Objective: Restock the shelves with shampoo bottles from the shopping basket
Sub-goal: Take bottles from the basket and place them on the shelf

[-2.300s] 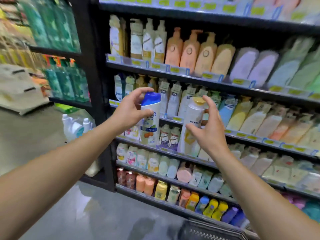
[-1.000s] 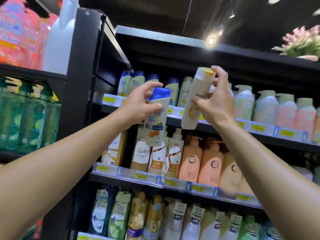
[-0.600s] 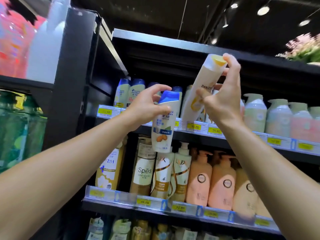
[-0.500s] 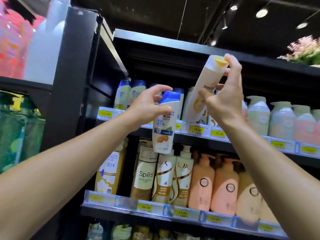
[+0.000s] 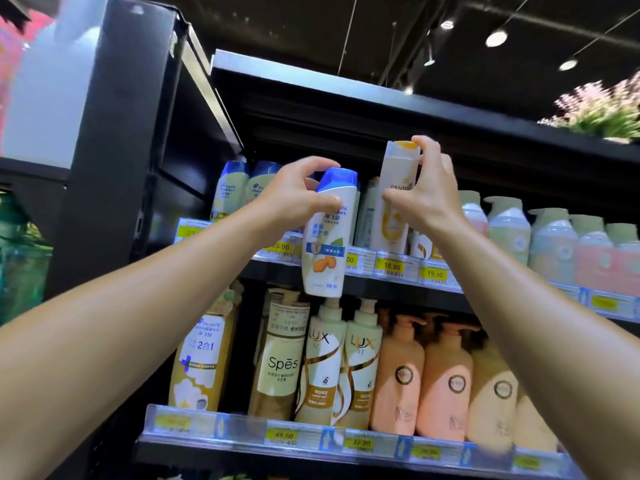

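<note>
1. Blur hides the far-right price tags (image 5: 604, 302) and the flowers (image 5: 602, 110) above.
2. Left hand (image 5: 294, 199) grips a blue-capped shampoo bottle (image 5: 327, 233) in front of the top shelf edge (image 5: 391, 266), covering tags behind it.
3. Right hand (image 5: 427, 199) grips a cream Pantene bottle (image 5: 394, 202) upright, its base at that shelf.
4. Lux bottles (image 5: 323, 362) and peach pump bottles (image 5: 398, 375) stand below.

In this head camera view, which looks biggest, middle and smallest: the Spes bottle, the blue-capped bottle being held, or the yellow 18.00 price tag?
1. Spes bottle
2. blue-capped bottle, though it is nearer the camera, so this order is unsure
3. 18.00 price tag, clearly smallest
</note>
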Action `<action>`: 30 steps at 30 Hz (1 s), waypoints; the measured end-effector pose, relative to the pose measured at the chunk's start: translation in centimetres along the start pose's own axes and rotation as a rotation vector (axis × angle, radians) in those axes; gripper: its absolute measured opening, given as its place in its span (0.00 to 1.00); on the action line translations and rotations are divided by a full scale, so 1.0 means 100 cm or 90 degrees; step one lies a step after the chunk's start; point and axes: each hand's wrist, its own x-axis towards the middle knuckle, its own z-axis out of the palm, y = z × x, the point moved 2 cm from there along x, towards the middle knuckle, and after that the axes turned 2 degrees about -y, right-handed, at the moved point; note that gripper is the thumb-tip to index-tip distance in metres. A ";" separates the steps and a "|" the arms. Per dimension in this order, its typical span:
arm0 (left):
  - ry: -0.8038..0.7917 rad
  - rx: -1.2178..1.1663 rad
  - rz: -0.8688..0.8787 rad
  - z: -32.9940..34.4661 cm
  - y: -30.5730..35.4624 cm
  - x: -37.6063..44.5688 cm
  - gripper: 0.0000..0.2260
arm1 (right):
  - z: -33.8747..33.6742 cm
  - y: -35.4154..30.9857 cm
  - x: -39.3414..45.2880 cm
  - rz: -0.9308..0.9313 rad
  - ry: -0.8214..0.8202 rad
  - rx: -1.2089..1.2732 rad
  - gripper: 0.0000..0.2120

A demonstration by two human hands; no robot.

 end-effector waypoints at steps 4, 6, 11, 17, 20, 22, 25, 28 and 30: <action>-0.002 0.006 -0.011 0.004 0.002 0.007 0.21 | 0.008 0.005 0.004 0.026 -0.045 -0.032 0.39; 0.001 0.007 -0.013 0.006 0.002 0.009 0.21 | 0.012 0.010 0.003 0.024 -0.065 -0.049 0.39; 0.003 -0.006 -0.022 0.008 0.000 0.011 0.21 | 0.015 0.020 0.009 0.021 -0.066 -0.045 0.30; -0.010 0.004 -0.018 0.008 0.000 0.014 0.21 | 0.016 0.010 0.025 -0.038 0.012 -0.255 0.26; -0.014 0.003 -0.016 0.009 -0.001 0.015 0.20 | 0.018 0.004 0.033 -0.040 0.017 -0.341 0.26; -0.015 0.002 -0.016 0.008 -0.001 0.016 0.20 | 0.021 0.003 0.036 -0.037 -0.006 -0.348 0.23; -0.007 -0.002 -0.014 0.007 -0.001 0.018 0.20 | 0.024 0.003 0.037 -0.021 -0.026 -0.316 0.22; 0.003 -0.003 -0.010 0.006 0.001 0.020 0.20 | 0.024 0.003 0.038 -0.019 -0.024 -0.323 0.22; 0.004 -0.002 -0.007 0.006 0.003 0.021 0.21 | 0.021 0.006 0.041 -0.006 -0.027 -0.314 0.22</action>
